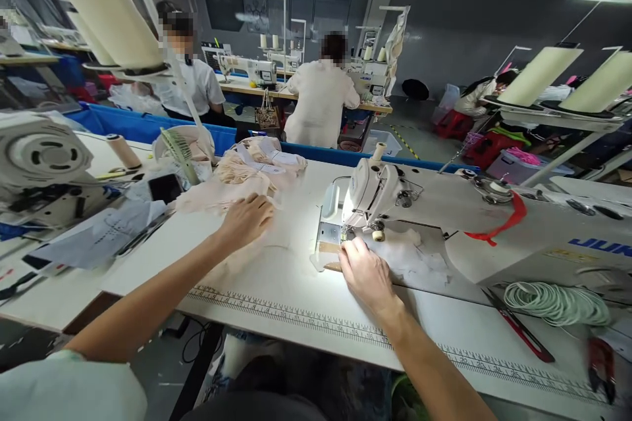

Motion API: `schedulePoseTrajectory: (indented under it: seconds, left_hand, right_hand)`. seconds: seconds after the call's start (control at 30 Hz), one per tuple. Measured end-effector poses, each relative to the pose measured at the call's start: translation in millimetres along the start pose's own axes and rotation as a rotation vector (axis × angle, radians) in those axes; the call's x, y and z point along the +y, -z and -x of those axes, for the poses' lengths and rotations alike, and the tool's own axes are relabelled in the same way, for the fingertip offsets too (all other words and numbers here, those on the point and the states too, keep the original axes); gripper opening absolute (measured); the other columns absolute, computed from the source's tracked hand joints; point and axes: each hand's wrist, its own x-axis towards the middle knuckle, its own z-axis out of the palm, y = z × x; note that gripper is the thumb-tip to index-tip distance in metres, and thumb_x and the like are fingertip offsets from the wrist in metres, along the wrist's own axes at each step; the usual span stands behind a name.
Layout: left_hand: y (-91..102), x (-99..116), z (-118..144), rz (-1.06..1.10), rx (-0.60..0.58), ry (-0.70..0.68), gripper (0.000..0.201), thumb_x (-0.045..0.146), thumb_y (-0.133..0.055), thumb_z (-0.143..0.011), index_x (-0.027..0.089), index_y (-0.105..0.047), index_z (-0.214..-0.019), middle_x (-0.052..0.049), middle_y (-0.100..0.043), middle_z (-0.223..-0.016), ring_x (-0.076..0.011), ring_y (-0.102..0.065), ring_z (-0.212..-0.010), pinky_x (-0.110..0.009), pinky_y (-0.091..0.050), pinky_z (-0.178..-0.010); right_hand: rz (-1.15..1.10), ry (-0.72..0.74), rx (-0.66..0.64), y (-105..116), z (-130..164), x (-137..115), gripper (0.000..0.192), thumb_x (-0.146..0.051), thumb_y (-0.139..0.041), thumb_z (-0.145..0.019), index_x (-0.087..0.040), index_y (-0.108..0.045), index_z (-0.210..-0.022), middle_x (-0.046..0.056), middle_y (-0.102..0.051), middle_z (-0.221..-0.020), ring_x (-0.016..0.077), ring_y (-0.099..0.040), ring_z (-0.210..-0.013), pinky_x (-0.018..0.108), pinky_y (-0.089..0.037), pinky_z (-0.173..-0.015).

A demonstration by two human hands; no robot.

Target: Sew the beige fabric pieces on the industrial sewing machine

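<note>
My left hand (248,218) lies at the near edge of a heap of pale pink fabric pieces (261,168), fingers bent and pressed together on the thin cloth. My right hand (366,271) is beside the needle area of a white sewing machine (378,194), whose lamp lights the needle plate (330,232). Its fingers are curled down and close together; whatever is under the fingertips is hidden. Thin whitish fabric (412,256) lies on the machine bed, just right of that hand.
A printed ruler strip (296,317) runs along the table's front edge. To the right lie red-handled tweezers (523,329), a coil of pale green cord (557,302) and dark red snips (601,368). Another machine (44,151) stands left. Two people sit ahead, beyond a blue trough (207,135).
</note>
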Motion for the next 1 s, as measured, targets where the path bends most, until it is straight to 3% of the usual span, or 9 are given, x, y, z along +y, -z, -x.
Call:
schedulePoseTrajectory:
  seconds: [0.17, 0.3, 0.43, 0.53, 0.63, 0.7, 0.77, 0.87, 1.0]
  left_hand:
    - [-19.0, -7, -37, -0.049, 0.078, -0.094, 0.022, 0.005, -0.047, -0.09, 0.013, -0.068, -0.089, -0.012, -0.067, -0.112, -0.0259, -0.055, -0.115, -0.038, -0.045, -0.091]
    - [-20.0, -18, -49, 0.054, 0.128, -0.003, 0.027, 0.018, -0.043, -0.098, 0.014, -0.067, -0.086, -0.008, -0.07, -0.102, -0.0227, -0.058, -0.106, -0.035, -0.045, -0.091]
    - [15.1, -40, -38, 0.342, 0.312, 0.254, 0.03, 0.029, -0.037, -0.099, 0.013, -0.063, -0.097, -0.008, -0.072, -0.094, -0.0177, -0.06, -0.079, -0.028, -0.046, -0.071]
    - [46.5, -40, -10, 0.645, 0.453, 0.404, 0.031, 0.039, -0.044, -0.098, 0.014, -0.061, -0.097, -0.001, -0.064, -0.072, -0.0127, -0.05, -0.06, -0.025, -0.041, -0.062]
    - [51.6, -10, 20, 0.742, 0.128, 0.315, 0.032, 0.046, -0.05, -0.093, 0.018, -0.064, -0.093, 0.003, -0.056, -0.058, -0.0115, -0.043, -0.049, -0.025, -0.035, -0.054]
    - [38.2, 15, 30, 0.774, -0.19, 0.209, 0.034, 0.048, -0.048, -0.091, 0.02, -0.066, -0.083, 0.002, -0.059, -0.059, -0.013, -0.044, -0.048, -0.027, -0.033, -0.052]
    - [19.6, 34, 28, 0.782, -0.375, 0.109, 0.035, 0.046, -0.046, -0.091, 0.021, -0.065, -0.076, 0.0, -0.065, -0.065, -0.0156, -0.052, -0.054, -0.028, -0.036, -0.055]
    - [0.1, 38, 8, 0.718, -0.356, 0.078, 0.03, 0.04, -0.048, -0.087, 0.021, -0.067, -0.075, -0.001, -0.068, -0.07, -0.0185, -0.06, -0.065, -0.027, -0.037, -0.061]
    - [-0.3, 40, -20, 0.694, -0.358, 0.079, 0.03, 0.042, -0.048, -0.085, 0.02, -0.067, -0.077, -0.001, -0.067, -0.061, -0.0162, -0.054, -0.053, -0.027, -0.033, -0.054]
  right_hand:
    - [-0.053, 0.002, -0.016, 6, 2, 5, 0.023, -0.025, -0.041, -0.099, -0.022, -0.064, -0.092, 0.01, -0.064, -0.088, 0.0207, -0.059, -0.064, 0.034, -0.041, -0.053]
    - [-0.151, -0.006, -0.07, 20, 2, 4, 0.025, -0.023, -0.041, -0.099, -0.02, -0.066, -0.097, 0.01, -0.066, -0.094, 0.0204, -0.062, -0.069, 0.035, -0.048, -0.058]
    - [-0.204, 0.007, -0.087, 36, 4, 10, 0.024, -0.022, -0.044, -0.097, -0.022, -0.067, -0.101, 0.01, -0.068, -0.101, 0.0231, -0.066, -0.081, 0.036, -0.053, -0.067]
    - [-0.25, 0.053, -0.071, 43, 8, 17, 0.024, -0.02, -0.044, -0.096, -0.022, -0.068, -0.097, 0.01, -0.07, -0.106, 0.0252, -0.068, -0.089, 0.036, -0.055, -0.071]
    - [-0.378, 0.134, -0.082, 44, 13, 19, 0.029, -0.019, -0.042, -0.097, -0.024, -0.07, -0.101, 0.008, -0.072, -0.111, 0.0238, -0.068, -0.1, 0.037, -0.057, -0.084]
    - [-0.425, 0.193, -0.105, 42, 16, 17, 0.032, -0.017, -0.042, -0.096, -0.024, -0.07, -0.11, 0.007, -0.073, -0.113, 0.0234, -0.067, -0.108, 0.039, -0.056, -0.094]
    - [-0.402, 0.243, -0.137, 41, 18, 13, 0.037, -0.014, -0.043, -0.095, -0.023, -0.069, -0.119, 0.008, -0.072, -0.119, 0.0237, -0.066, -0.111, 0.04, -0.054, -0.097]
    - [-0.256, 0.28, -0.197, 37, 20, 7, 0.042, -0.012, -0.044, -0.093, -0.02, -0.065, -0.128, 0.01, -0.066, -0.132, 0.0252, -0.066, -0.105, 0.041, -0.055, -0.09]
    - [-0.056, 0.297, -0.215, 32, 19, 3, 0.041, -0.012, -0.046, -0.091, -0.016, -0.063, -0.128, 0.011, -0.062, -0.138, 0.0243, -0.065, -0.094, 0.038, -0.053, -0.078]
